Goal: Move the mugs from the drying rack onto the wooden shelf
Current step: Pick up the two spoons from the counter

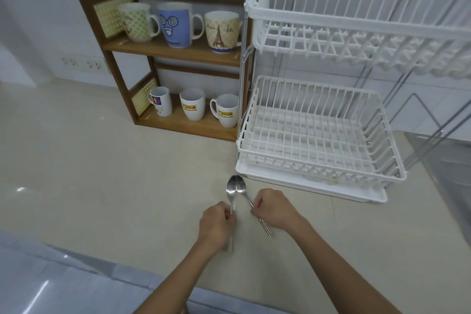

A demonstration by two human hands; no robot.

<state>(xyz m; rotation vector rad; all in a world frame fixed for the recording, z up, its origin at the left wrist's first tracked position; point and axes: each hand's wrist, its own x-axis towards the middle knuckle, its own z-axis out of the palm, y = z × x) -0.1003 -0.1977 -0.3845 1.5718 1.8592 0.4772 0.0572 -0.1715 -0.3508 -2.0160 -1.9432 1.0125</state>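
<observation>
The wooden shelf (173, 50) stands at the back left of the counter. Its upper board carries a patterned mug (135, 21), a blue face mug (174, 24) and an Eiffel Tower mug (222, 32). On the lower board stand a white mug with a red and blue mark (160, 100) and two white JOTUN mugs (191, 106) (225, 110). The white two-tier drying rack (321, 135) to the right holds no mugs. My left hand (216, 227) grips a metal spoon (231, 190). A second spoon (243, 190) is gripped by my right hand (274, 209). The two bowls touch, just before the rack's tray.
A beige counter (102, 173) spreads to the left and front. A steel sink (453, 181) lies at the right behind the rack. Wall sockets (81, 62) sit low on the tiled wall at the left.
</observation>
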